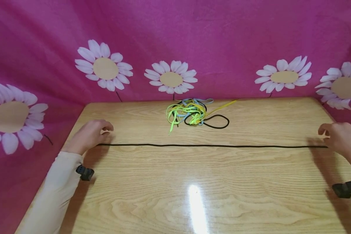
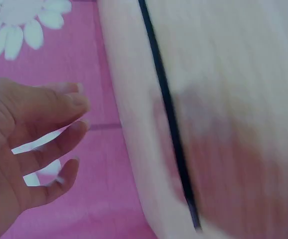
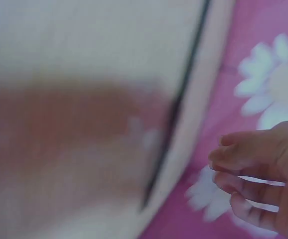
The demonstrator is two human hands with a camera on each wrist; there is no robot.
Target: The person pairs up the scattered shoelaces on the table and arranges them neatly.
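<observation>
A thin black shoelace [image 1: 175,145] lies nearly straight across the wooden table from left to right. Over its left end hovers my left hand [image 1: 89,136], fingers loosely bent and holding nothing. In the left wrist view the lace [image 2: 170,114] lies apart from the fingertips [image 2: 79,99]. At the far right, my right hand [image 1: 343,139] is raised above the other end, its fingers also loosely bent around nothing. The right wrist view shows that end of the lace [image 3: 176,107], blurred, away from the hand [image 3: 256,174].
A tangled pile of yellow-green, blue, yellow and black laces [image 1: 193,112] sits at the table's back edge. Behind and beside the wooden table [image 1: 152,188] hangs a pink cloth [image 1: 222,39] printed with white flowers. Each wrist carries a small black camera [image 1: 85,173].
</observation>
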